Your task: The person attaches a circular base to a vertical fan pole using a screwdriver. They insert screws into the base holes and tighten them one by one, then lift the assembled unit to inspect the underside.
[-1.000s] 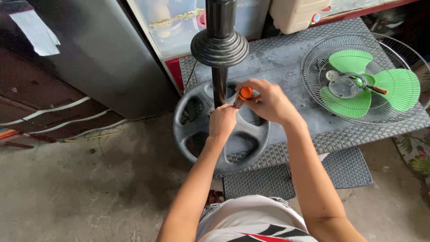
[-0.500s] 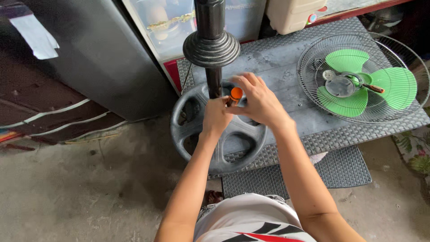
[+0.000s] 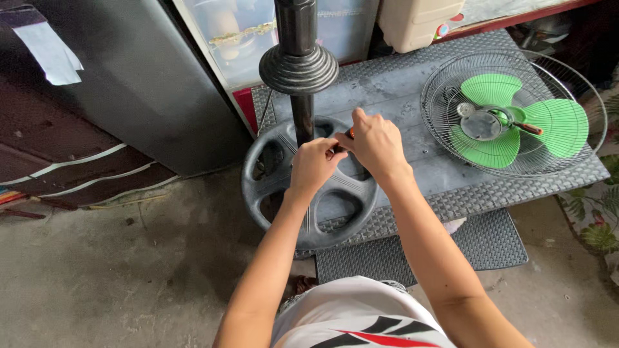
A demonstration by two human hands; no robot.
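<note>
A black fan stand pole (image 3: 298, 71) rises from a round dark grey base (image 3: 309, 187) that lies on the floor against a low table. My left hand (image 3: 314, 166) and my right hand (image 3: 374, 143) meet just right of the pole, over the base's hub. Both are closed around a small tool with an orange handle (image 3: 350, 133), of which only a sliver shows between the fingers. A ribbed black collar (image 3: 298, 67) sits higher up on the pole.
A wire fan guard (image 3: 509, 113) with green blades (image 3: 516, 122) and a screwdriver lies on the grey woven table (image 3: 400, 84) to the right. A grey cabinet (image 3: 142, 84) stands at the left. A clear plastic bin and a beige container are behind. Concrete floor (image 3: 116, 270) below.
Both hands have closed more tightly over the orange-handled tool, which now shows less. The view has shifted slightly; the hands stay by the pole's foot.
</note>
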